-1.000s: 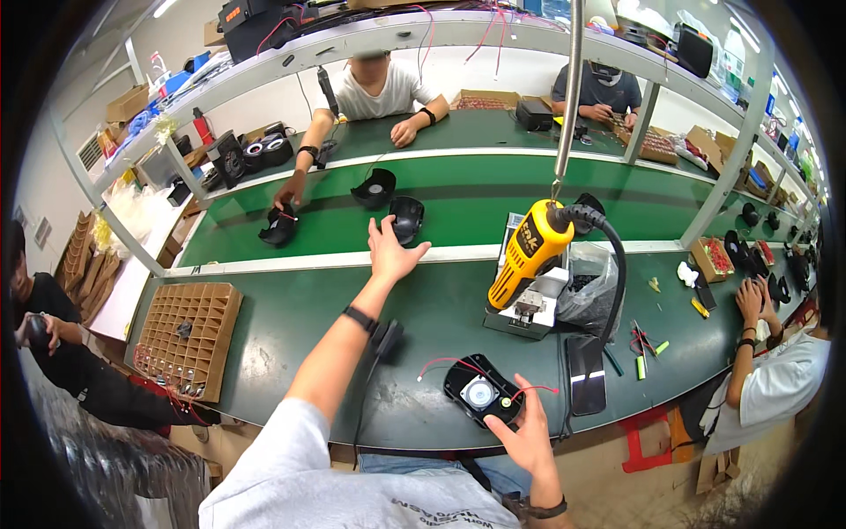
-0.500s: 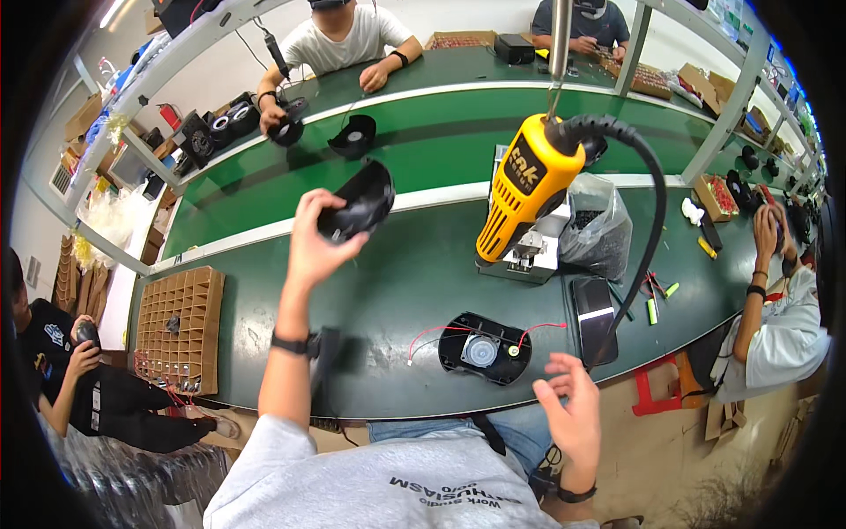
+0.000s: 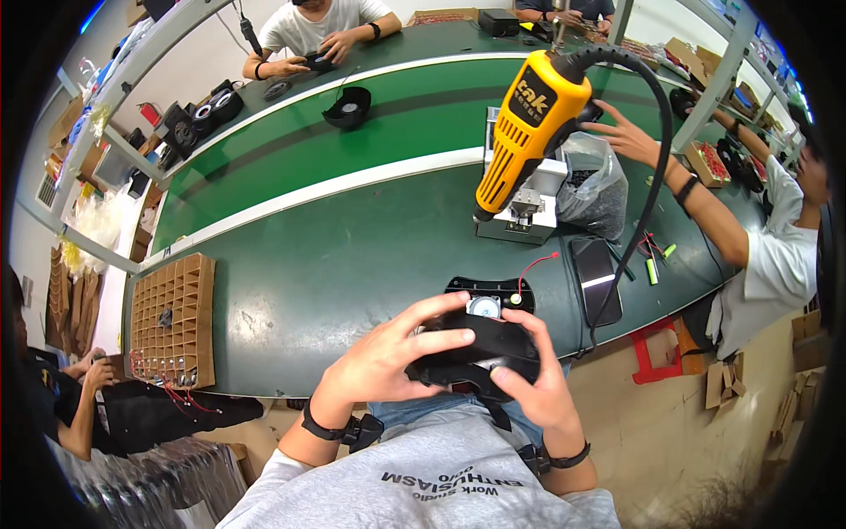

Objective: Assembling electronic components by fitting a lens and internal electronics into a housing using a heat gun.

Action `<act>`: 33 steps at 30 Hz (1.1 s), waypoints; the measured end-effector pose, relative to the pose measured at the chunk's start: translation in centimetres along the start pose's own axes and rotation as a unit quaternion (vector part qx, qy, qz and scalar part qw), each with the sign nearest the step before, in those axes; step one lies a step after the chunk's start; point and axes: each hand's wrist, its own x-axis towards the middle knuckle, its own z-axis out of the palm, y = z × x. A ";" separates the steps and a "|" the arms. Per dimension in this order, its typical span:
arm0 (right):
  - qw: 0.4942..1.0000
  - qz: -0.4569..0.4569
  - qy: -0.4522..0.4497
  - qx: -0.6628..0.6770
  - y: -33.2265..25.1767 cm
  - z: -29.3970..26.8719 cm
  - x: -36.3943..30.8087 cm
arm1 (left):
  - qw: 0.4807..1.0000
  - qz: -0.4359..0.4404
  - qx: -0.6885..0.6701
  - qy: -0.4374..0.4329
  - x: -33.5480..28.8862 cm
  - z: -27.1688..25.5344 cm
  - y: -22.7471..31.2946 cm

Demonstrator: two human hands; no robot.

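Observation:
Both my hands hold a black curved plastic shell (image 3: 480,346) near the front edge of the bench. My left hand (image 3: 383,353) grips its left side with spread fingers, and my right hand (image 3: 542,383) grips the right side with the thumb on the near face. Just beyond and partly covered by the shell lies a black plastic housing (image 3: 493,287). A pale round disc (image 3: 483,306) and a small round part with a red wire (image 3: 539,264) show in it. Most of the housing is hidden.
A yellow-black electric screwdriver (image 3: 533,132) hangs ahead, its cable curving right. Near it are a metal-and-white device (image 3: 520,220), a bag of small dark parts (image 3: 592,194) and a phone (image 3: 597,280). A cardboard divider tray (image 3: 174,322) stands left. A co-worker's arm (image 3: 714,212) reaches in from the right.
My left hand has brought the shell down from the conveyor side to over the housing, and my right hand has taken hold too. The right-hand co-worker now reaches toward the conveyor.

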 end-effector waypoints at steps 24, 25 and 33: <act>0.954 0.014 0.186 -0.234 1.3 -3.4 -2.8 | 0.906 -0.248 0.219 0.264 1.0 2.8 -4.4; 0.950 0.002 0.184 -0.252 1.7 -2.9 -1.7 | 0.896 -0.249 0.245 0.273 0.5 3.2 -4.2; 0.865 -0.083 0.220 -0.443 4.6 -1.4 2.3 | 0.932 -0.147 0.221 0.247 -1.1 6.7 -2.9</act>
